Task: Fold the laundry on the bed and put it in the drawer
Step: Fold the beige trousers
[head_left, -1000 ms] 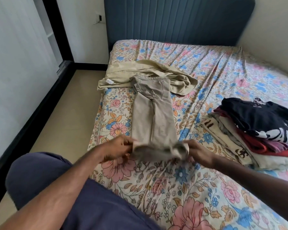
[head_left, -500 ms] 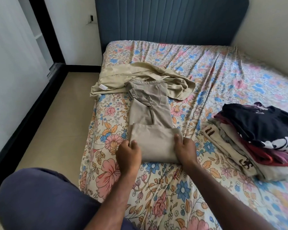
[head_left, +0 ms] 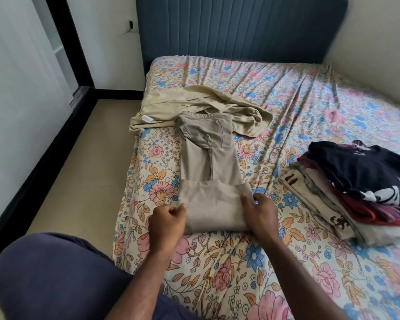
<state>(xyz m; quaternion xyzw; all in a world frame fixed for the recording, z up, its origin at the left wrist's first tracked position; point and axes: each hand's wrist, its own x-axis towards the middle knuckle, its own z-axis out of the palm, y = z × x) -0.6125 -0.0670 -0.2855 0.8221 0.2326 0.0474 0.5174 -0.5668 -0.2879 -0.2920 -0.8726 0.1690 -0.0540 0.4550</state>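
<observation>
A pair of beige trousers (head_left: 209,158) lies lengthwise on the floral bed (head_left: 298,107), waist toward the headboard. Their leg ends are folded up into a flat panel (head_left: 211,203) near me. My left hand (head_left: 168,221) is at the panel's left edge, its curled fingers and thumb pinching the cloth. On the right edge, my right hand (head_left: 260,212) holds the panel with its fingers curled over the fold. A second beige garment (head_left: 194,105) lies crumpled behind the waistband.
A stack of folded clothes (head_left: 356,192), dark shirt on top, sits at the bed's right side. A blue padded headboard (head_left: 240,26) stands at the back. Tan floor (head_left: 83,172) runs along the left of the bed. My knee in dark blue cloth (head_left: 56,280) fills the lower left.
The trouser leg ends, lifted in both hands a second ago, were folded up onto the legs. Both hands now stay at the panel's side edges.
</observation>
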